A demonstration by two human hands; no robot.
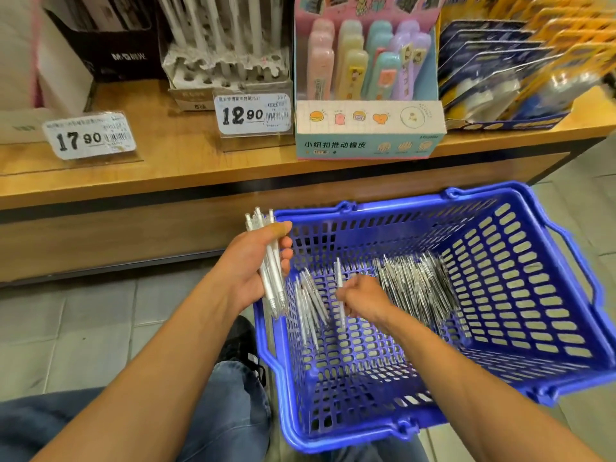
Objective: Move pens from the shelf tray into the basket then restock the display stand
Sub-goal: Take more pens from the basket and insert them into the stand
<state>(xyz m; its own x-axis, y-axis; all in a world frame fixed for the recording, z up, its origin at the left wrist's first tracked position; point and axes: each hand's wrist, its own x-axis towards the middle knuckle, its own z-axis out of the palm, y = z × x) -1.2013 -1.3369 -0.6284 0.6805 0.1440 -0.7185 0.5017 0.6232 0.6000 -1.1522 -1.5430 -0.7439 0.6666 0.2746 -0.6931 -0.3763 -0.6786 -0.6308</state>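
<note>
A blue plastic basket (520,208) stands on the floor below the shelf. My left hand (248,265) grips a bundle of white pens (271,261) upright at the basket's left rim. Inside the basket, my right hand (361,296) pinches a single white pen (340,278). Several loose white pens (311,305) lie at the basket's left side, and a pile of dark pens (416,285) lies toward its back. On the shelf above stands the clear display stand (226,65) with white pens in its holed insert.
The wooden shelf (186,161) carries price tags "17.90" (89,136) and "12.90" (255,115), a pastel eraser box (368,128), a black box (110,38) and blue-yellow packs (510,78). My knee and a black shoe (241,341) are left of the basket on the tiled floor.
</note>
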